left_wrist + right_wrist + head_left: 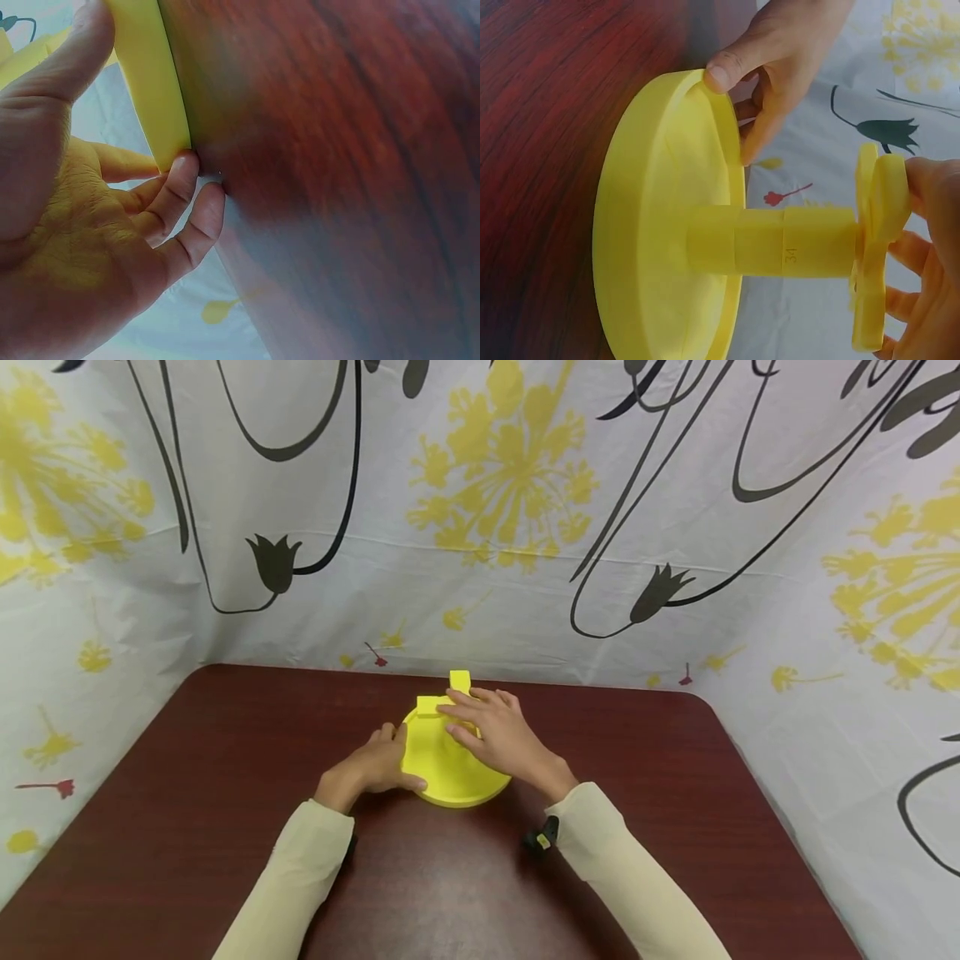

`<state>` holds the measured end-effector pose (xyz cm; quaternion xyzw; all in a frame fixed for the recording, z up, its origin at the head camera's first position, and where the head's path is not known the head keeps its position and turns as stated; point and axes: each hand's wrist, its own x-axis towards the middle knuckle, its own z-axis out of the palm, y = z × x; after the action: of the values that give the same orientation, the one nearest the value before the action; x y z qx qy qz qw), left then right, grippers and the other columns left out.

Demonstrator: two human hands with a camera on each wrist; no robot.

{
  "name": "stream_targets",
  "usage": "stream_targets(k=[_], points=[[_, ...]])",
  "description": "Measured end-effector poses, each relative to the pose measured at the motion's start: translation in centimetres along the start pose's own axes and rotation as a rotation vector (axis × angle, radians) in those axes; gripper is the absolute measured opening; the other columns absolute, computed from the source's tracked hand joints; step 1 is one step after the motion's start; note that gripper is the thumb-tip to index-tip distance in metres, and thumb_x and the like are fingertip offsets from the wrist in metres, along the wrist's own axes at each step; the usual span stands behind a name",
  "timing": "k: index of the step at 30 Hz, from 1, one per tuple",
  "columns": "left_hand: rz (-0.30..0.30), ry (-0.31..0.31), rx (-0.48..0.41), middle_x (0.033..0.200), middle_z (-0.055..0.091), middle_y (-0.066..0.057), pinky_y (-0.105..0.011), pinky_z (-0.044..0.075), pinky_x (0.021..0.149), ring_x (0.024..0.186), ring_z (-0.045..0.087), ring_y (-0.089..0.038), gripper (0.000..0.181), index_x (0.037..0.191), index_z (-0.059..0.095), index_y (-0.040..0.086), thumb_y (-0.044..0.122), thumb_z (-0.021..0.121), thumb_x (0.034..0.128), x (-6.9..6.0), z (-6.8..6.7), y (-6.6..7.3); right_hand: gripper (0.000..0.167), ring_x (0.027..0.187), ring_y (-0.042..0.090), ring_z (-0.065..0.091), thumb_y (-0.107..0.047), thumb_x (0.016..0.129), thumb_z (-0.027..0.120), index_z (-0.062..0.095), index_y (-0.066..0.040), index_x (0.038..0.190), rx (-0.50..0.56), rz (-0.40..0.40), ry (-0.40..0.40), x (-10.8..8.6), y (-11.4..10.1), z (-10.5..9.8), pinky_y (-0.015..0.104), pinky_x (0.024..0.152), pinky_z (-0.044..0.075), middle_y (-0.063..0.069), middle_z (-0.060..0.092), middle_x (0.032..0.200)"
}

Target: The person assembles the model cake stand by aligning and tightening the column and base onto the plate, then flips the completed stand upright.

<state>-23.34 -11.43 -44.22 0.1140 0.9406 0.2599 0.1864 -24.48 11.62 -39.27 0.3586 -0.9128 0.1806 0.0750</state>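
Note:
A yellow round shallow dish [442, 772] with a raised rim stands on the table. From its middle rises a yellow sectioned post [772, 241], marked with what looks like "34". On top of the post sits a flat yellow piece with blocky arms [891, 195]. My left hand [372, 766] grips the dish's left rim; in the left wrist view, its thumb lies over the edge and the other fingers bend against the side. My right hand [506, 732] rests its spread fingers on the top piece, partly hiding it and the post in the head view.
The dark red-brown table [225, 827] has rounded far corners. Behind it and at both sides hangs a white cloth [360, 493] printed with yellow flowers and dark stems. A black wrist strap [550, 832] shows at the right sleeve.

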Motion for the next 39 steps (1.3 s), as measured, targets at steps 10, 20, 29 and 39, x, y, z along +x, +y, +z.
stream_targets(k=[10, 20, 29, 39], points=[[-0.002, -0.021, -0.018, 0.153, 0.021, -0.026, -0.05, 0.037, 0.103, 0.135, 0.03, -0.037, 0.112, 0.157, 0.007, -0.003, 0.045, 0.077, 0.0843, -0.3, -0.2, 0.0, 0.034, 0.125, 0.027, 0.055, -0.029, 0.102, 0.057, 0.065, -0.013, 0.131, 0.184, 0.149, 0.144, -0.5, 2.3, -1.1, 0.052, 0.102, 0.041, 0.007, 0.061, 0.135], [-0.008, -0.026, -0.001, 0.157, 0.014, -0.028, -0.051, 0.035, 0.107, 0.143, 0.023, -0.039, 0.113, 0.157, 0.006, -0.004, 0.046, 0.076, 0.0848, -0.2, -0.2, -0.1, 0.024, 0.084, 0.019, 0.057, -0.021, 0.1, 0.061, 0.07, -0.009, 0.119, 0.247, 0.241, 0.173, -1.5, 2.9, -1.1, 0.036, 0.074, 0.049, 0.006, 0.069, 0.112], [-0.009, -0.015, -0.005, 0.151, 0.023, -0.026, -0.05, 0.037, 0.104, 0.135, 0.03, -0.036, 0.113, 0.157, 0.008, -0.003, 0.046, 0.078, 0.0832, -0.1, 0.0, -0.2, 0.016, 0.092, 0.02, 0.066, -0.014, 0.097, 0.064, 0.073, -0.008, 0.11, 0.316, 0.241, 0.211, -1.5, 2.8, -0.7, 0.039, 0.082, 0.055, 0.006, 0.071, 0.108], [0.0, -0.006, -0.027, 0.146, 0.027, -0.024, -0.049, 0.038, 0.102, 0.129, 0.034, -0.034, 0.113, 0.157, 0.008, -0.003, 0.045, 0.079, 0.0826, -0.3, -0.1, -0.1, 0.013, 0.08, 0.018, 0.064, -0.012, 0.094, 0.068, 0.075, -0.01, 0.104, 0.346, 0.255, 0.214, -1.4, 2.6, -0.5, 0.03, 0.069, 0.052, 0.003, 0.073, 0.101]])
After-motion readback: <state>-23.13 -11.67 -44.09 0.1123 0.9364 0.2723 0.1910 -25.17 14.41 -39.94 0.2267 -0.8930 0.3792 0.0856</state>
